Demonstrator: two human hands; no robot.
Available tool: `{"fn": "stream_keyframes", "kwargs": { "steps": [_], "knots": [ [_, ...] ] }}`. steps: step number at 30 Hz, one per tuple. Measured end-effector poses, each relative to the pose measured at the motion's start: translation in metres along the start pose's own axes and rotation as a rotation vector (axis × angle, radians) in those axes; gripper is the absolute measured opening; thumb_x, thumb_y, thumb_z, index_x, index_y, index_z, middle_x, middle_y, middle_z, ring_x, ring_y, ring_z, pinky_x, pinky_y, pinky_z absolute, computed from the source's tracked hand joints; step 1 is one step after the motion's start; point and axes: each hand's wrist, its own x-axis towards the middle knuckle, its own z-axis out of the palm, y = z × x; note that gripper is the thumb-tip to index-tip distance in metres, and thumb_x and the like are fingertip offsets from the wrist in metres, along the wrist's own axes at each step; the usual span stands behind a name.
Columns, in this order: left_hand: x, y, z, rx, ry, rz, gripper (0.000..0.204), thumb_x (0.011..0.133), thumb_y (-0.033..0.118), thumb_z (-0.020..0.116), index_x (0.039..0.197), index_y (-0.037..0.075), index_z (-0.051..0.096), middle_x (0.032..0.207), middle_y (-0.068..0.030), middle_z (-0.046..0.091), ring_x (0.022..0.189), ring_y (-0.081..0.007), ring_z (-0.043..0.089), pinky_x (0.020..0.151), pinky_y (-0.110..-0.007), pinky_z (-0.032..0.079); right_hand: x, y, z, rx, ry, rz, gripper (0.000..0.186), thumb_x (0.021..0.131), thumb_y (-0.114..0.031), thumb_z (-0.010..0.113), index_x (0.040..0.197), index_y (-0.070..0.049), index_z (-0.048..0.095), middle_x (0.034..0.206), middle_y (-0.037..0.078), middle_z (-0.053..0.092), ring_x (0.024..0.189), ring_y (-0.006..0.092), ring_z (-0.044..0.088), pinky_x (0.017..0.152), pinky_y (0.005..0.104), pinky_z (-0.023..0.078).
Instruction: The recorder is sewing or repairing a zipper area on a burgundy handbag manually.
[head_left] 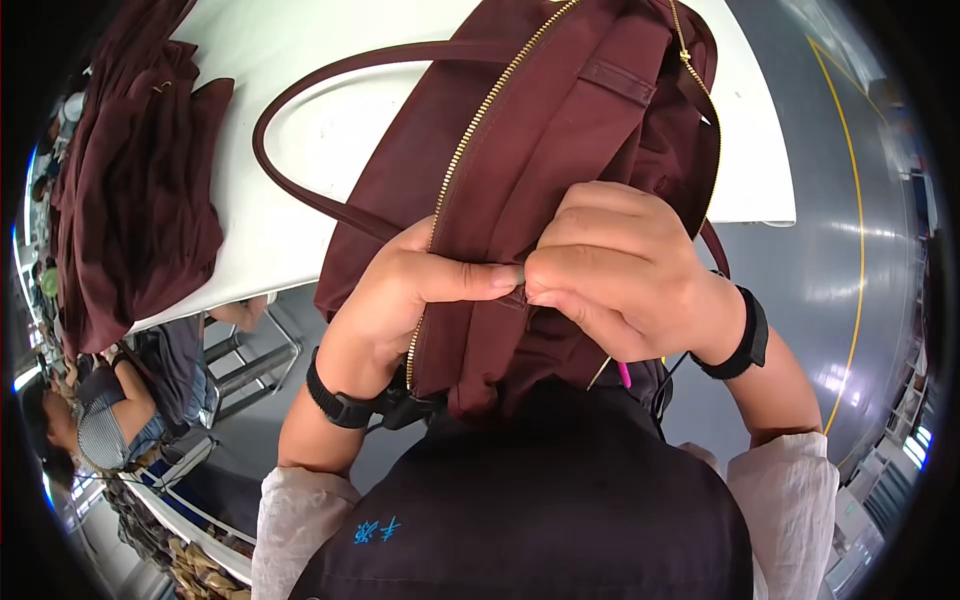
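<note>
Burgundy handbag point(545, 165) partly overhanging the near edge of the white tabletop point(755, 150).
The left hand point(395, 285) and right hand point(625, 265) pinch it close together; its contents cannot be made out. A gold-toothed zipper point(489, 102) curves along its creased body, and a looped handle point(261, 140) spreads to the left.

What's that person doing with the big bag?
They're holding a maroon bag with both hands, the left hand and right hand pinching close together on its cloth. The gold zipper is open. Part of the bag lies on the white table, beside a heap of maroon cloth. Whatever tiny bit is between the fingertips is hidden.
</note>
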Motion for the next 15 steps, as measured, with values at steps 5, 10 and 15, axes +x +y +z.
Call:
{"fn": "stream_keyframes", "kwargs": {
  "steps": [5, 10, 15],
  "knots": [
    [0.001, -0.001, -0.004, -0.100, -0.003, -0.030, 0.042, 0.073, 0.004, 0.070, 0.113, -0.003, 0.061, 0.104, -0.0099, 0.065, 0.097, -0.0182, 0.061, 0.089, -0.030, 0.044, 0.007, 0.007, 0.003, 0.040, -0.012, -0.010, 0.008, 0.079, -0.005, 0.061, 0.084, -0.002, 0.056, 0.072, 0.006, 0.054, 0.060, 0.0235, 0.049, 0.052, 0.0340, 0.039],
    [0.004, -0.002, -0.008, -0.048, 0.028, -0.034, 0.042, 0.073, 0.005, 0.070, 0.113, -0.003, 0.061, 0.104, -0.0096, 0.065, 0.098, -0.0175, 0.060, 0.090, -0.029, 0.043, 0.014, 0.014, 0.001, 0.127, -0.091, 0.047, 0.008, 0.081, -0.006, 0.059, 0.083, -0.003, 0.052, 0.073, 0.009, 0.051, 0.066, 0.0283, 0.050, 0.059, 0.0375, 0.041],
    [0.005, -0.007, -0.012, -0.165, 0.029, -0.020, 0.042, 0.074, 0.005, 0.070, 0.113, -0.003, 0.060, 0.104, -0.0092, 0.065, 0.098, -0.0173, 0.060, 0.090, -0.028, 0.043, 0.020, 0.012, 0.000, 0.115, -0.167, 0.100, 0.009, 0.084, -0.007, 0.057, 0.084, -0.002, 0.049, 0.076, 0.011, 0.050, 0.071, 0.0318, 0.050, 0.066, 0.0405, 0.043]
  ]
}}
